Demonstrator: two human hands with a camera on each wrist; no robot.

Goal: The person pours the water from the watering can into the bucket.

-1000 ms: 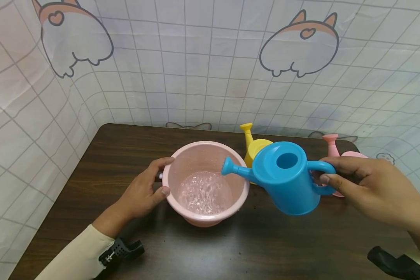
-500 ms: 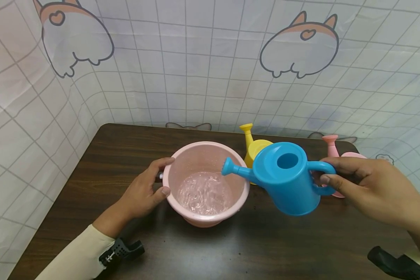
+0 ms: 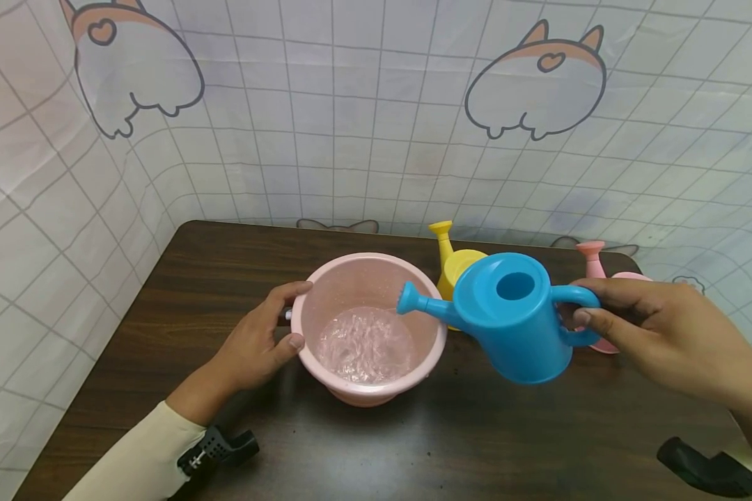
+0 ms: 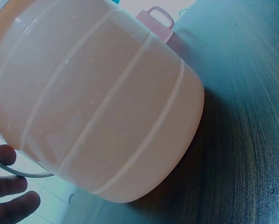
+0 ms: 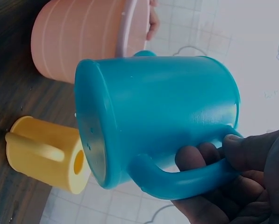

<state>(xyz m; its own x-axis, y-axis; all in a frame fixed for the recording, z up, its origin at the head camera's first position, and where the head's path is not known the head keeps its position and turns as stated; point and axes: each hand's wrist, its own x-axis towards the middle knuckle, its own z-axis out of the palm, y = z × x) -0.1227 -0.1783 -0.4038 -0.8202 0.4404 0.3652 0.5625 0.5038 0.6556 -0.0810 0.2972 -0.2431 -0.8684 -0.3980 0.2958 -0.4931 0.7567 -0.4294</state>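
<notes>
A pink bucket (image 3: 357,400) with rippling clear water (image 3: 366,348) in its bottom stands on the dark table. My left hand (image 3: 257,341) holds the bucket's left rim, thumb and index finger on the edge. In the left wrist view, several fingertips (image 4: 15,207) show beside the bucket's thin wire handle (image 4: 22,173). My right hand (image 3: 670,337) grips the handle of a blue watering can (image 3: 523,348), raised off the table and tilted slightly toward the bucket. Its spout head (image 3: 409,298) hangs over the bucket's right side. Any stream from the spout is too fine to make out.
A yellow watering can (image 3: 462,264) stands behind the blue one, right of the bucket. Farther right, a pink watering can (image 3: 594,264) is partly hidden behind my right hand. Drops lie on the wooden table (image 3: 376,459). A grid-patterned curtain (image 3: 376,104) hangs behind the table.
Ripples on the water in the bucket have shifted. Both hands and the blue watering can stay almost in place.
</notes>
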